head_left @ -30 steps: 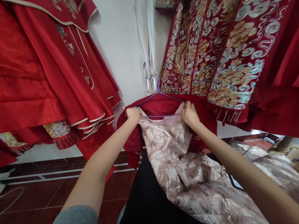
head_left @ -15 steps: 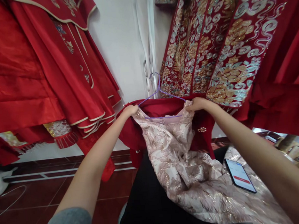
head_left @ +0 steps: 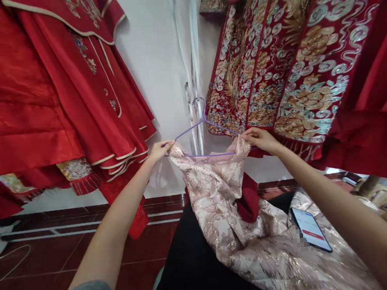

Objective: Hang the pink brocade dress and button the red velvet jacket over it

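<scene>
Head view. Item one: one pale pink dress (head_left: 220,215), metallic floral pattern, held up in front of you at the neckline, its lower part spread in folds over your lap and off to the right. Item two: one thin purple hanger (head_left: 187,129), set inside the dress neckline, its lower bar crossing the opening; its hook appeared in front of white metal uprights (head_left: 194,50), and whether it touched them could not be told.

Your left hand (head_left: 161,148) was closed in a pinch on the dress's left shoulder, at the hanger's end. Your right hand (head_left: 259,138) pinched the right shoulder likewise, fingers bent over the cloth.

Also listed: one piece of dark red cloth (head_left: 248,196), lying against the dress below the bodice; one phone (head_left: 311,227), screen lit, resting on the dress folds near your right forearm; your black trousers (head_left: 183,258), beneath the dress. Hanging at left, red garments with cream piping (head_left: 83,82); at right, a red garment (head_left: 309,76) embroidered in gold and silver, fringed at the hem. Below left, a dark red tiled floor (head_left: 37,289).
</scene>
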`<move>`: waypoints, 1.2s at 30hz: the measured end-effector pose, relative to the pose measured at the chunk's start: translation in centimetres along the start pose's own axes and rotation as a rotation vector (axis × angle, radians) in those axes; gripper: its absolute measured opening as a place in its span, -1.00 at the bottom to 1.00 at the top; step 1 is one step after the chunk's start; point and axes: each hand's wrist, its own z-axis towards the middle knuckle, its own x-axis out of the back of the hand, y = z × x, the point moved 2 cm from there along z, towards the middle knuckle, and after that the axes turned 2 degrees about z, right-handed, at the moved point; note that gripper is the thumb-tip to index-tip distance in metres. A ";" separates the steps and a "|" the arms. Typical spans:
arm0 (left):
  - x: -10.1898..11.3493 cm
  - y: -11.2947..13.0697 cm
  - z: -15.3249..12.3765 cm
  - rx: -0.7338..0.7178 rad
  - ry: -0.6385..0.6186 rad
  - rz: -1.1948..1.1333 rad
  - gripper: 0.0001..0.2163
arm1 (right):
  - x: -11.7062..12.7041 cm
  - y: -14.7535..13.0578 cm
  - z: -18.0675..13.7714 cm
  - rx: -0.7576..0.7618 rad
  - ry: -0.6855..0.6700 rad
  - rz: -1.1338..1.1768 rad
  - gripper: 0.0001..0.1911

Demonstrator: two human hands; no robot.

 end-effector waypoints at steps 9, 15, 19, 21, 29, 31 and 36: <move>-1.2 -5.4 -2.8 0.110 0.590 -0.323 -0.84 | 1.8 5.2 -2.0 -0.102 0.607 0.129 -0.74; -2.9 -8.7 -7.6 0.400 0.613 -0.499 -0.88 | -1.7 9.3 -7.7 -0.223 0.763 0.204 -0.71; -3.3 -8.5 -8.2 0.407 0.360 -0.630 -0.89 | -2.9 9.6 -9.4 -0.234 0.727 0.257 -0.63; -3.9 -7.7 -7.6 0.380 0.190 -0.723 -0.87 | -2.8 9.0 -9.3 -0.201 0.712 0.266 -0.62; -7.9 -3.0 -4.9 0.302 -0.096 -0.724 -0.79 | -1.2 6.9 -9.1 -0.112 0.653 0.264 -0.57; -8.1 -2.5 -4.7 0.329 -0.056 -0.728 -0.77 | -0.5 6.9 -9.2 -0.110 0.668 0.271 -0.56; -7.6 -2.6 -4.8 0.364 -0.027 -0.757 -0.78 | 0.5 6.6 -9.0 -0.100 0.685 0.314 -0.57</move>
